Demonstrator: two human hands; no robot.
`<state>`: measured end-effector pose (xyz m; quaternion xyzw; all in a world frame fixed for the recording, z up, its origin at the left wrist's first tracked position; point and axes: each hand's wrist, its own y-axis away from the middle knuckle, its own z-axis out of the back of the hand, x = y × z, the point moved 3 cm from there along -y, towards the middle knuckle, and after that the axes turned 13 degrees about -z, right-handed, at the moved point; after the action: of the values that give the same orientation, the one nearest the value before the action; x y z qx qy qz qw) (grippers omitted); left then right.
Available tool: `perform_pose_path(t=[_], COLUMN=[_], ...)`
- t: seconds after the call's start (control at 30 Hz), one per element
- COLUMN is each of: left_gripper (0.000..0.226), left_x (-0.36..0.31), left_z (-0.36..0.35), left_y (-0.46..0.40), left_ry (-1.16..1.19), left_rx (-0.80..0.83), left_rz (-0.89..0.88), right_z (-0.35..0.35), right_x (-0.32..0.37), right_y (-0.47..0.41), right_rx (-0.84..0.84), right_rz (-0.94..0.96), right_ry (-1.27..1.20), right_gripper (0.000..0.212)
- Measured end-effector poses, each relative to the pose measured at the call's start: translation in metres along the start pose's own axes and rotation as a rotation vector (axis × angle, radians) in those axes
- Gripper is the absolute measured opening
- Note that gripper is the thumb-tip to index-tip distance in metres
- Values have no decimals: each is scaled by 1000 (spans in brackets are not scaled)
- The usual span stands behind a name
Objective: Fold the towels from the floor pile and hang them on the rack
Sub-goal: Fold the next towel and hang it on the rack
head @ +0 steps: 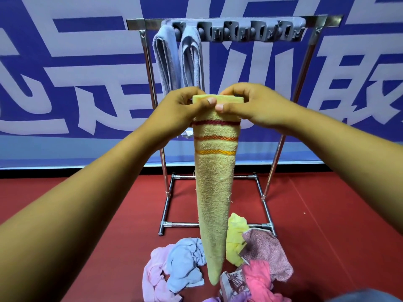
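So I'm holding up this yellow towel (214, 182) with both hands, out in front of me at about chest height, right in front of the rack (220, 21). It's folded lengthwise into a long narrow strip, fuzzy terry, with three thin stripes near the top: dark red, orange, then a yellower orange. The top edge is a smooth flat hem, and that's where I'm pinching it. My left hand (181, 110) is curling round the left end of the hem, thumb in front, and my right hand (250, 106) is doing the same on the other end. Thumb tips are almost touching in the middle. From there the towel is hanging straight down and tapering to a point just above the pile (218, 267) on the floor.

That pile is sitting on the red floor (87, 225) right below my hands: pink, light blue, yellow, a speckled pink one and a hot pink one all scrunched together.

On the rack, two grey-blue towels (177, 59) are already hanging folded at the left end of the top bar. The grey clip strip (250, 31) is running to the right of them with nothing hanging under it, so that whole right stretch is looking open. Behind it all is a blue banner (76, 83) with big white lettering.
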<state>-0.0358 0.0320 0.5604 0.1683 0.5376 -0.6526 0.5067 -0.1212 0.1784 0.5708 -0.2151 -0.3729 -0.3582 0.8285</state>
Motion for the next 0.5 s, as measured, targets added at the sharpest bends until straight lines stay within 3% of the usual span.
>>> perform_pose_path(t=[0.23, 0.37, 0.5], left_gripper=[7, 27, 22], left_x=[8, 22, 40], left_z=[2, -9, -18], left_y=[4, 20, 37], left_ry=[77, 194, 241], left_rx=[-44, 72, 97], left_rz=[16, 124, 187], right_z=[0, 0, 1], right_x=[9, 15, 16], right_y=[0, 0, -1], right_rx=[-36, -39, -20], right_rz=[85, 133, 150], right_ry=[-14, -19, -39], right_gripper=[15, 9, 11])
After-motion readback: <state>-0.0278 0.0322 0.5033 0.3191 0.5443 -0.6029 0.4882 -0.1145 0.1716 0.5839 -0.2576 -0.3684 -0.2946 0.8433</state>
